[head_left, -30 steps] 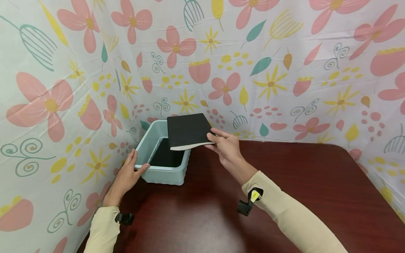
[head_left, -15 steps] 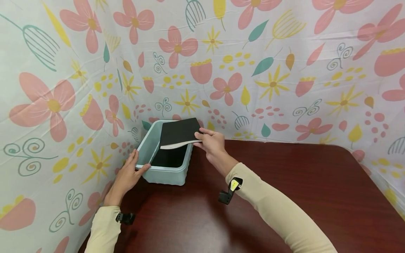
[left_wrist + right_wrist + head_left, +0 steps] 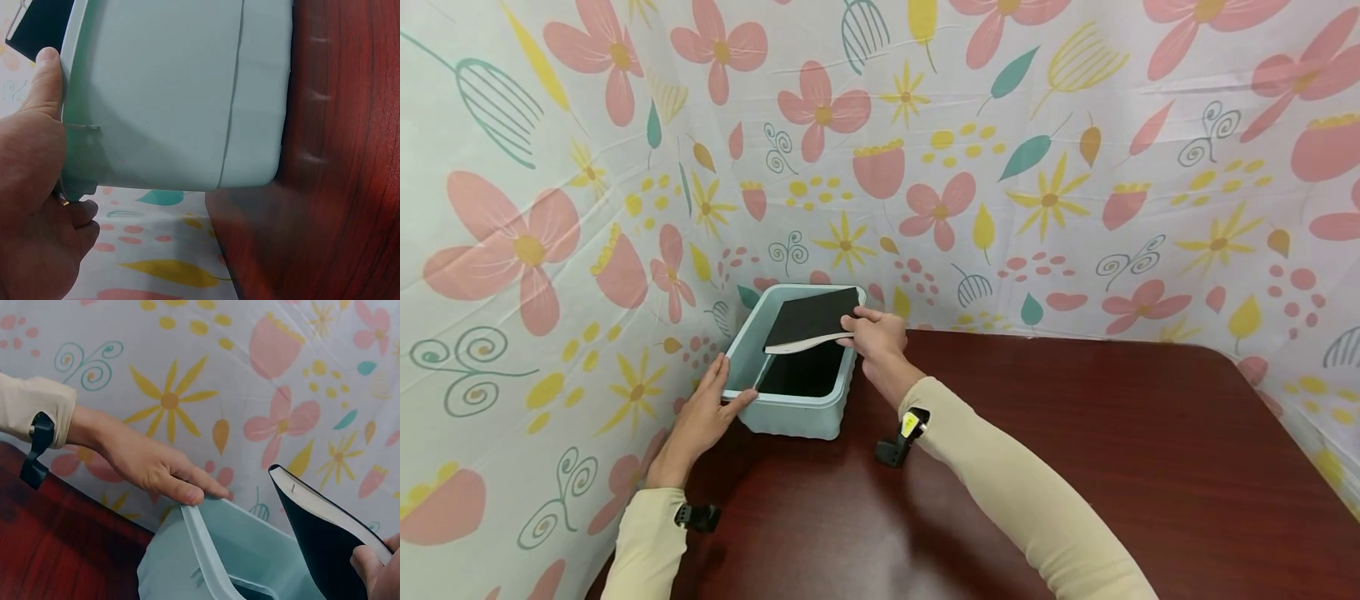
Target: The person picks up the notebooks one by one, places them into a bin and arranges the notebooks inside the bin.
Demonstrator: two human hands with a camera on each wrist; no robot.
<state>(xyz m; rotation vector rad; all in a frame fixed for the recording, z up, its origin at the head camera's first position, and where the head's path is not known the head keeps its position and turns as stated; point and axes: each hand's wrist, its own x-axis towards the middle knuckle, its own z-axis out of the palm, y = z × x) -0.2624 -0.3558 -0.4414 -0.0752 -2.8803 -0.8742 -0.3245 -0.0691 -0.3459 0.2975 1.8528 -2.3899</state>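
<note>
A light blue-green plastic bin (image 3: 790, 415) stands at the left of the table. My left hand (image 3: 696, 421) grips its near left corner; in the left wrist view the thumb lies along the rim and the fingers curl below it. A black-covered notebook (image 3: 812, 320) with pale page edges is pinched at its right edge by my right hand (image 3: 880, 340). It hangs tilted over the bin's opening, its pages slightly bowed. In the right wrist view the notebook (image 3: 322, 534) stands beside the bin's inner wall. Beneath it, something flat and black (image 3: 801, 372) covers the bin's floor.
The dark red wooden table (image 3: 1037, 417) extends to the right of the bin. A flower-printed cloth (image 3: 940, 125) hangs behind and along the left side, close to the bin. Both wrists wear small black camera mounts (image 3: 895, 450).
My right hand has brought the notebook leftward and lower, from beside the bin's right rim to over its opening. The left hand stays on the bin's corner.
</note>
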